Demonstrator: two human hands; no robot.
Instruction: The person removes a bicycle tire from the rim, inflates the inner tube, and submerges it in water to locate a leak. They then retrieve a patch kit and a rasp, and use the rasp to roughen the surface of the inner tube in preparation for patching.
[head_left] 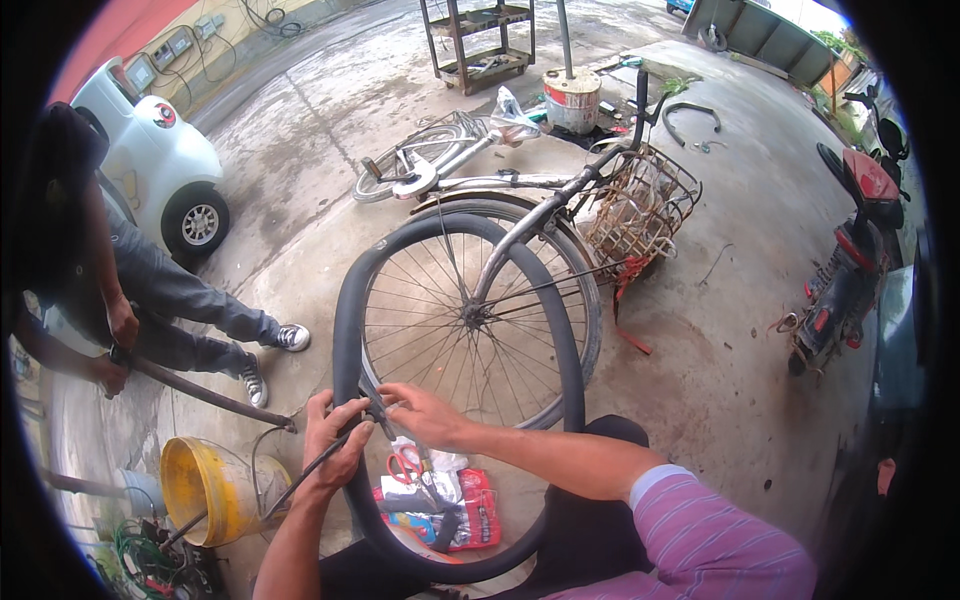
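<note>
A plump black inner tube [346, 320] stands as a big loop in front of me, its lower part between my legs. My left hand [335, 440] is closed round the end of a thin black hose [312, 468], beside the tube's left side. From the right, my right hand [425, 412] reaches to the same spot, its fingertips drawn together at a small dark piece I cannot make out. Through the loop shows the spoked wheel [472, 315] of a bicycle lying on the ground. Below my hands are red-handled scissors [402, 462] and a red packet [485, 508].
A yellow bucket [192, 490] stands at left, near a person's hands [118, 340] gripping a dark bar [215, 393]. The bicycle's rusty basket [650, 205] lies beyond the wheel. Farther off are a metal shelf cart [480, 65], a white vehicle [155, 150] and a motorbike [845, 270].
</note>
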